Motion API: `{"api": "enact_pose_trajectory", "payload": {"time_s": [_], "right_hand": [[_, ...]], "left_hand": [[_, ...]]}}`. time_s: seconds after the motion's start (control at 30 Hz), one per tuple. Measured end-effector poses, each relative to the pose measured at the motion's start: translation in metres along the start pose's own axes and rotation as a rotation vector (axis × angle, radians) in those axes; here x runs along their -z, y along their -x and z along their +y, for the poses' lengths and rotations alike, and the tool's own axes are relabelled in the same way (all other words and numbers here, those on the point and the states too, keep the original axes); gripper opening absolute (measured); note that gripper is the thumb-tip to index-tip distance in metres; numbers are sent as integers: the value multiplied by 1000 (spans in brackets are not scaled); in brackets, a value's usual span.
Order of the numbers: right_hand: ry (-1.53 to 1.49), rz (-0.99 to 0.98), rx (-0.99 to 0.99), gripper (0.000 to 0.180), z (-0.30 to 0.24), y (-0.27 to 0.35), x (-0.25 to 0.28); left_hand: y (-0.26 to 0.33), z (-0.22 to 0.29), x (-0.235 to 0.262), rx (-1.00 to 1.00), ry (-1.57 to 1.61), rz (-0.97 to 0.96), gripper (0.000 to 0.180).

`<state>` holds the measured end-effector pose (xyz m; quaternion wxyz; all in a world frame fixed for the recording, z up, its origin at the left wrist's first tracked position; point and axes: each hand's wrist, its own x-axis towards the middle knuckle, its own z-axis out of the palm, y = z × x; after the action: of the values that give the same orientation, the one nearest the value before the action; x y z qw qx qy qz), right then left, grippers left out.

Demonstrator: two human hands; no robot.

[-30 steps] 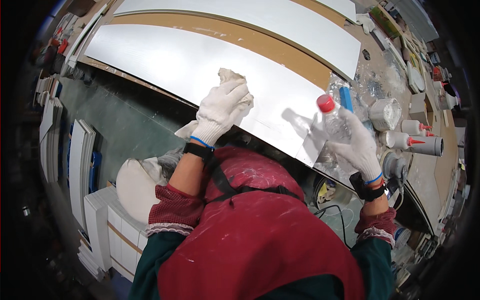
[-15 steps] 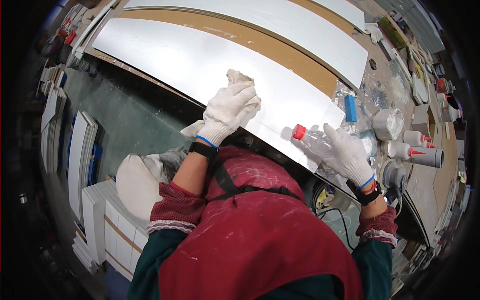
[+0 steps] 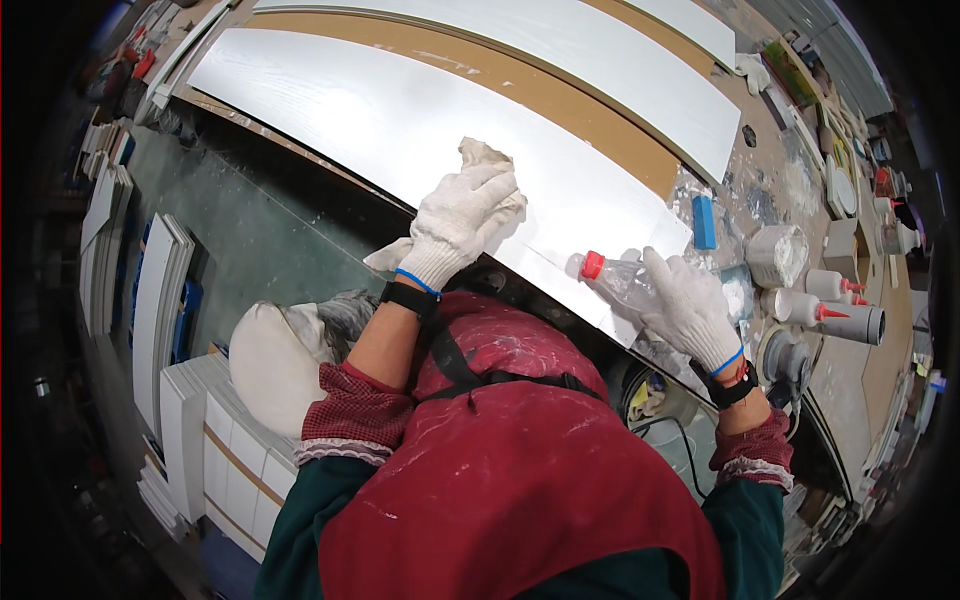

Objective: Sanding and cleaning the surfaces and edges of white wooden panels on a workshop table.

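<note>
Holding a crumpled beige cloth (image 3: 484,153) against the white panel (image 3: 330,100), your L hand (image 3: 455,220) is gloved, fingers bent over the cloth & pressed close tog.; tips mostly hidden, so can't tell exactly how they grip underneath. Cloth sits approx. mid-panel. Your R hand (image 3: 692,308), also gloved, has its fingers wrapped round a clear plastic bottle (image 3: 627,285) w/ a red band at the neck end. Bottle's tilted, neck end toward your L, over the panel's near R part; can't tell if it touches the panel.

Panel lies flat on the surface (image 3: 845,375), long edge toward you. Behind it: brown strip (image 3: 610,145), then a 2nd white panel (image 3: 600,70). Just past the panel's R end: blue block (image 3: 704,222), then a white tub (image 3: 776,256) further R. Beyond your R hand: 2 white squeeze bottles (image 3: 796,306) w/ red nozzles, next to a grey cylinder (image 3: 858,324).
</note>
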<state>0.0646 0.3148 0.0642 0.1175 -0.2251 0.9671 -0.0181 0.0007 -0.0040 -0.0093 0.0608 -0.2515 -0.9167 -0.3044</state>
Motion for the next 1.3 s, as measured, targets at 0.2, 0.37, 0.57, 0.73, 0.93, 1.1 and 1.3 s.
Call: {"api": "enact_pose_trajectory", "payload": {"time_s": [0.2,0.37,0.57,0.73,0.93,1.1,1.3], "right_hand": [[-12,-105,-57,66,-4,-2,4],[-22,-20,8,55,-10,-6,5],[-19,-61,0,68,-8,-13,4],[-70,2,-37,67,-2,-7,5],[-214,317,-187,77,31,2,17],[-969,805,-484,60,93,-2,28],[-1021,1148,-585,61,153,-35,20]], "left_hand": [[1,0,-2,11,-6,5,42],[0,0,-2,4,-8,1,42],[0,0,-2,19,-12,11,41],[-1,4,-1,12,7,61,39],[16,17,2,134,410,209,26],[65,4,6,440,604,174,16],[69,3,25,1002,1164,5,32]]}}
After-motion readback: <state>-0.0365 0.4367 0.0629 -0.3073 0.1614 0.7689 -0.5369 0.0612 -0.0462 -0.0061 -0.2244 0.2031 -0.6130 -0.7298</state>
